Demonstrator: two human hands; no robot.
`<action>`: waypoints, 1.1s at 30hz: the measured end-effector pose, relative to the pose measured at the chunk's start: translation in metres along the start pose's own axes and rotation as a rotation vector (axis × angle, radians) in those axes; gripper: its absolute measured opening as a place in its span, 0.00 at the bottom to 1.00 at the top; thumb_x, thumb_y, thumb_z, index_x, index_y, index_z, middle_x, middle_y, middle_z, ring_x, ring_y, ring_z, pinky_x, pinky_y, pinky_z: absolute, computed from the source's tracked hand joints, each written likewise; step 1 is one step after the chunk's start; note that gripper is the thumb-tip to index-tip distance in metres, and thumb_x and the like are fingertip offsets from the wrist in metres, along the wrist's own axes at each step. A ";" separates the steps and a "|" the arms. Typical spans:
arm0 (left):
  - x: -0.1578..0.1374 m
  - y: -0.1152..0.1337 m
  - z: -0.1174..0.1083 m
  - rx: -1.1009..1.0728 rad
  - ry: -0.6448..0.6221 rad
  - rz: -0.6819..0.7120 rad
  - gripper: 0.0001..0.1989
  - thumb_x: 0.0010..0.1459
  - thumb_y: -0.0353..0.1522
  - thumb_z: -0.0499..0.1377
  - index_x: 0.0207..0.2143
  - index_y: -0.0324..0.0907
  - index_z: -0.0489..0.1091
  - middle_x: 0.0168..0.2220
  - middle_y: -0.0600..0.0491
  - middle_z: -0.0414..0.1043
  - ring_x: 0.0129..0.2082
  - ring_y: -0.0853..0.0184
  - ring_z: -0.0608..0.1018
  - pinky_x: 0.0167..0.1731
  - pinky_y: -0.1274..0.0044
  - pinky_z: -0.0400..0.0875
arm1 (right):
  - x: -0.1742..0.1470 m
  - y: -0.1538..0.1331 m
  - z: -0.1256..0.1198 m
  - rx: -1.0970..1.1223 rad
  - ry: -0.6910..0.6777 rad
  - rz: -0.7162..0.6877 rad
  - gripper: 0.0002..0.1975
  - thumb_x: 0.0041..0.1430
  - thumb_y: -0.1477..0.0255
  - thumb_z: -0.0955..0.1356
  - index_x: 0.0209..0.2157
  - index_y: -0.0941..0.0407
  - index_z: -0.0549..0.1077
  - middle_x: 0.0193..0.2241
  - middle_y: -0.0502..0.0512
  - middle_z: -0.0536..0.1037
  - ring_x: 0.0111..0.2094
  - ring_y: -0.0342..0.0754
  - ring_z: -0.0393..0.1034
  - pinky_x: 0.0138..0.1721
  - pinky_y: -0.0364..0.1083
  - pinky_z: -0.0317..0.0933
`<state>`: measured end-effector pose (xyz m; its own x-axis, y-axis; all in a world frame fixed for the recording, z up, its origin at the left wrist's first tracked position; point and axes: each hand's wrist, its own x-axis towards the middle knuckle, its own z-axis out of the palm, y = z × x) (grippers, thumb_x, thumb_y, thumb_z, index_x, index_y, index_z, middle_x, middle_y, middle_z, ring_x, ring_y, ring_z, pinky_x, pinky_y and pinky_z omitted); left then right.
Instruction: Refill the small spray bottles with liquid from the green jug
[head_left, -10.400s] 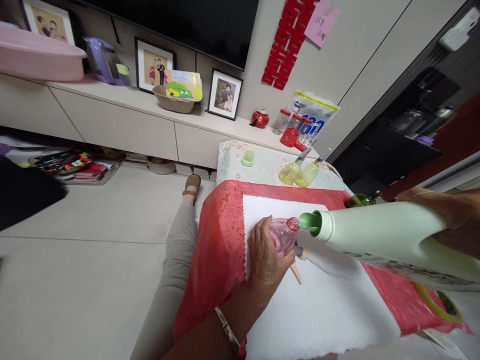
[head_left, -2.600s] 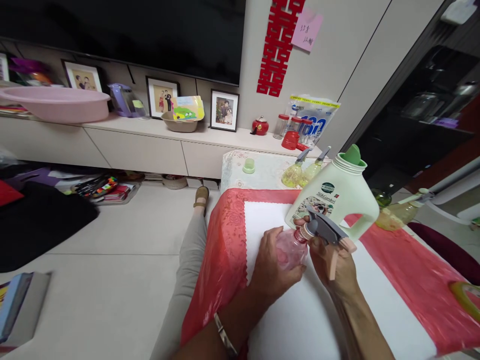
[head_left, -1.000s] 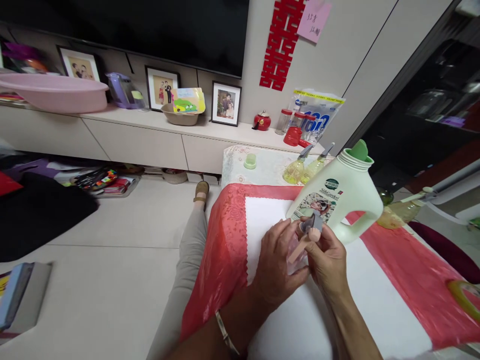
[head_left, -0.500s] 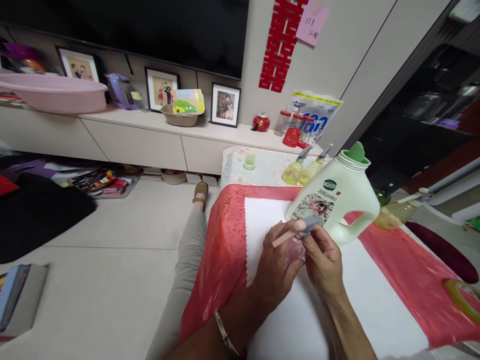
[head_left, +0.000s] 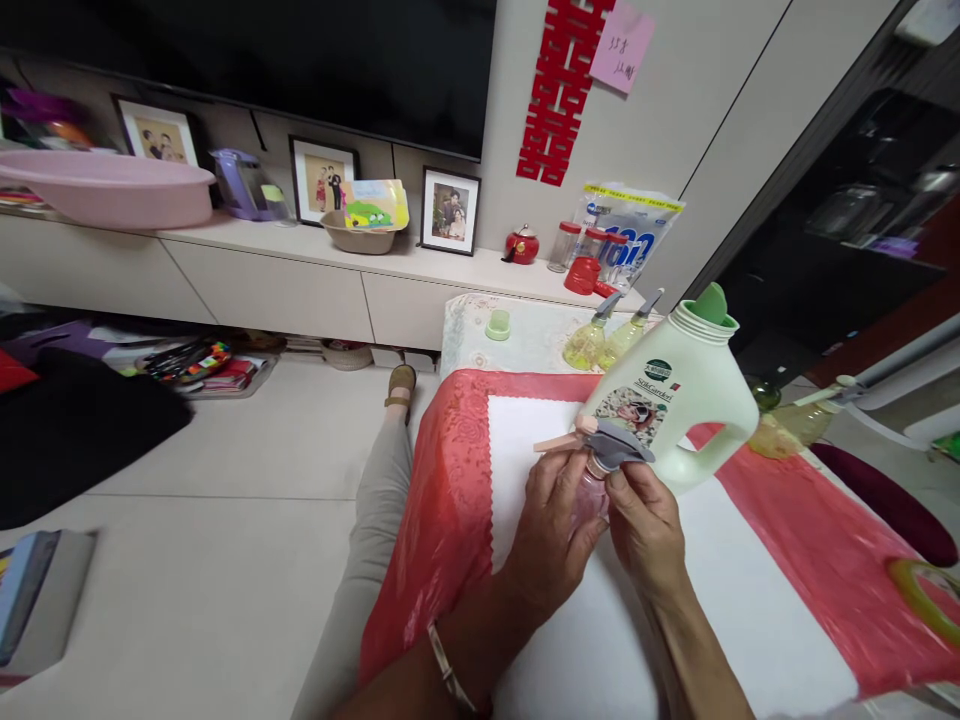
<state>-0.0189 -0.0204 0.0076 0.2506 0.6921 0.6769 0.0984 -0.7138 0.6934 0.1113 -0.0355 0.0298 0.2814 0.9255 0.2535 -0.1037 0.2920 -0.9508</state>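
My left hand (head_left: 551,525) wraps around a small pink clear spray bottle (head_left: 589,502) standing on a white cloth (head_left: 600,640). My right hand (head_left: 649,520) pinches the neck of its grey and pink spray head (head_left: 611,445), whose trigger points left. A big pale green detergent jug (head_left: 682,395) with an open green spout stands upright just behind the bottle.
The white cloth lies on a red tablecloth (head_left: 450,480). At the table's far end are two yellow-green spray bottles (head_left: 604,340) and a small green cap (head_left: 497,324). A yellow tape roll (head_left: 926,595) lies at right. A leg (head_left: 375,540) stretches along the table's left side.
The detergent jug was tilted over the pink bottle, then stood upright. The spray head went onto the bottle and has turned, its trigger swinging from right to left.
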 end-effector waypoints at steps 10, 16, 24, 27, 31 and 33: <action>0.001 -0.001 -0.001 -0.064 -0.008 -0.007 0.33 0.67 0.33 0.55 0.71 0.48 0.46 0.65 0.41 0.57 0.66 0.53 0.62 0.65 0.55 0.60 | 0.000 -0.007 0.009 -0.022 0.031 -0.020 0.22 0.57 0.68 0.76 0.53 0.50 0.75 0.50 0.54 0.76 0.50 0.48 0.72 0.54 0.45 0.66; 0.002 0.001 -0.001 -0.077 -0.007 -0.006 0.34 0.67 0.33 0.55 0.71 0.47 0.45 0.65 0.41 0.57 0.66 0.53 0.62 0.65 0.56 0.60 | 0.000 -0.007 0.002 -0.031 -0.087 -0.039 0.19 0.61 0.62 0.73 0.53 0.50 0.76 0.55 0.58 0.73 0.56 0.54 0.68 0.63 0.55 0.59; 0.001 0.000 0.000 -0.082 0.003 0.004 0.35 0.66 0.31 0.56 0.71 0.48 0.46 0.65 0.41 0.57 0.66 0.53 0.62 0.65 0.55 0.60 | 0.002 -0.010 0.010 -0.077 0.036 -0.050 0.16 0.54 0.66 0.77 0.44 0.50 0.78 0.42 0.51 0.77 0.46 0.46 0.71 0.51 0.44 0.65; 0.001 -0.001 -0.001 -0.094 -0.003 -0.004 0.35 0.65 0.30 0.56 0.71 0.48 0.47 0.65 0.42 0.57 0.66 0.54 0.62 0.66 0.55 0.60 | 0.002 -0.012 0.013 -0.076 0.052 -0.049 0.17 0.51 0.67 0.79 0.43 0.50 0.77 0.39 0.50 0.76 0.43 0.44 0.71 0.47 0.42 0.66; 0.003 0.000 -0.001 -0.100 -0.003 -0.013 0.35 0.65 0.31 0.56 0.71 0.48 0.46 0.65 0.42 0.57 0.66 0.54 0.62 0.66 0.56 0.60 | 0.002 -0.012 0.006 -0.078 -0.035 -0.012 0.21 0.54 0.64 0.77 0.50 0.50 0.77 0.45 0.54 0.76 0.51 0.50 0.70 0.56 0.47 0.64; 0.004 0.001 -0.002 -0.098 -0.002 -0.015 0.35 0.65 0.31 0.56 0.71 0.48 0.46 0.66 0.43 0.57 0.66 0.54 0.62 0.66 0.56 0.60 | 0.003 -0.010 0.000 -0.067 -0.090 -0.004 0.23 0.56 0.60 0.75 0.53 0.50 0.77 0.50 0.57 0.75 0.56 0.54 0.67 0.61 0.52 0.60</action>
<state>-0.0192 -0.0180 0.0114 0.2519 0.7021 0.6660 0.0075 -0.6896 0.7241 0.1135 -0.0354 0.0399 0.1947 0.9432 0.2691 -0.0384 0.2815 -0.9588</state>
